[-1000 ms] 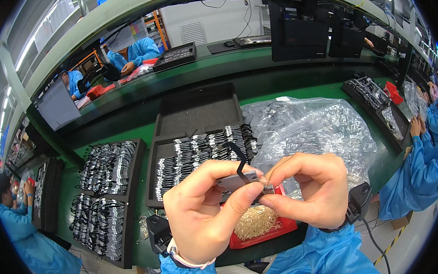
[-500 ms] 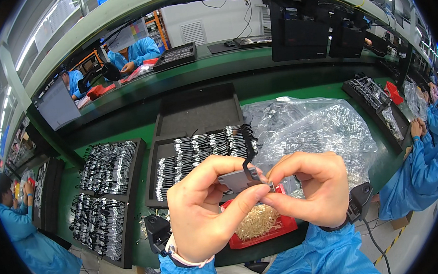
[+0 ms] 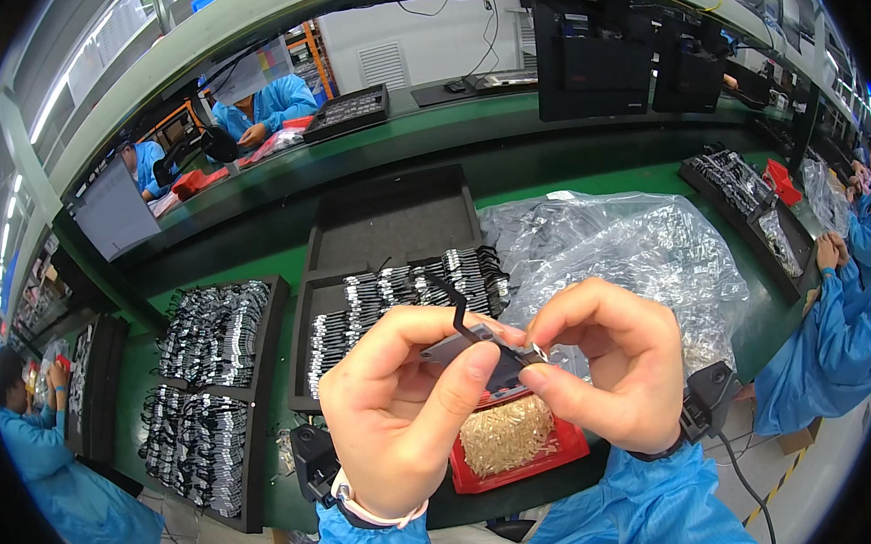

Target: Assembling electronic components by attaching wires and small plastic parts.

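My left hand [image 3: 404, 413] and my right hand [image 3: 611, 361] are raised together in front of me, both pinching a small grey flat part [image 3: 465, 348] with a thin black cable sticking up from it. My right thumb and forefinger press a tiny metal piece [image 3: 538, 351] against the part's right end. Below the hands stands a red box [image 3: 556, 454] filled with small pale metal pieces. Behind them is a black tray [image 3: 303, 310] with rows of black-and-silver parts.
A crumpled clear plastic bag [image 3: 633, 240] of parts lies at right on the green bench. More black trays of parts [image 3: 213, 385] stand at left. People in blue coats work at both sides and at the far bench. Black monitors stand at the back right.
The two hands have stayed together and shifted slightly; the part has tilted a little and the right fingers now press at its right end.
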Demonstrator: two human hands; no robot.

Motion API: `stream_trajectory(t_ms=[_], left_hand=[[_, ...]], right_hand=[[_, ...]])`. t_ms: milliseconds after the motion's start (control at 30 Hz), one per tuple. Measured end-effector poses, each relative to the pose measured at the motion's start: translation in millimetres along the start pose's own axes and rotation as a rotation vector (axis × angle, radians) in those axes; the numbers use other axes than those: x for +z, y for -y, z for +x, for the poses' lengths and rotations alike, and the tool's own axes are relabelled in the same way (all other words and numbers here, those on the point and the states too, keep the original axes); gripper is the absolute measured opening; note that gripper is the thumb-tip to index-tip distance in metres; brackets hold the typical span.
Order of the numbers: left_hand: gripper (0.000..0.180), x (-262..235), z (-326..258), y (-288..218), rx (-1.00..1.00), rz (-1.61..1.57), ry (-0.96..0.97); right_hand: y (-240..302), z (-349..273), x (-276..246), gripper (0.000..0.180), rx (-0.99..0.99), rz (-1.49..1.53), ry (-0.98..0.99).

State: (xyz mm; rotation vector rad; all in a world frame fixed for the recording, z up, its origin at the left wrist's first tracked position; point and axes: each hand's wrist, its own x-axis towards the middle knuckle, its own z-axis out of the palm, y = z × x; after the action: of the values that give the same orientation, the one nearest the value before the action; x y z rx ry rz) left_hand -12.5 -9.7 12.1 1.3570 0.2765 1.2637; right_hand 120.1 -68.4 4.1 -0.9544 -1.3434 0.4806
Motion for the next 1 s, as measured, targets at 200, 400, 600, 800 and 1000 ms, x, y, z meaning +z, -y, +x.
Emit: stream_trajectory(t_ms=[200,400,600,800,1000], left_hand=[[0.014,-1,0,0,0.046,0.029,-0.019],[0.015,-1,0,-3,0.022,0.054,-0.025],[0.013,-9,2,5,0.113,0.036,0.109],[0.013,-6,-3,9,0.198,-0.135,-0.001],[0.021,-11,3,5,0.242,-0.137,0.001]], right_hand=[[4,0,3,0.03,0.115,0.025,0.034],[6,1,2,0.03,0.138,0.032,0.052],[0,0,1,0.028,0.037,0.035,0.011],[-3,-2,9,0.031,-0.015,0.094,-0.034],[-7,-2,8,0.028,-0.099,0.133,-0.118]])
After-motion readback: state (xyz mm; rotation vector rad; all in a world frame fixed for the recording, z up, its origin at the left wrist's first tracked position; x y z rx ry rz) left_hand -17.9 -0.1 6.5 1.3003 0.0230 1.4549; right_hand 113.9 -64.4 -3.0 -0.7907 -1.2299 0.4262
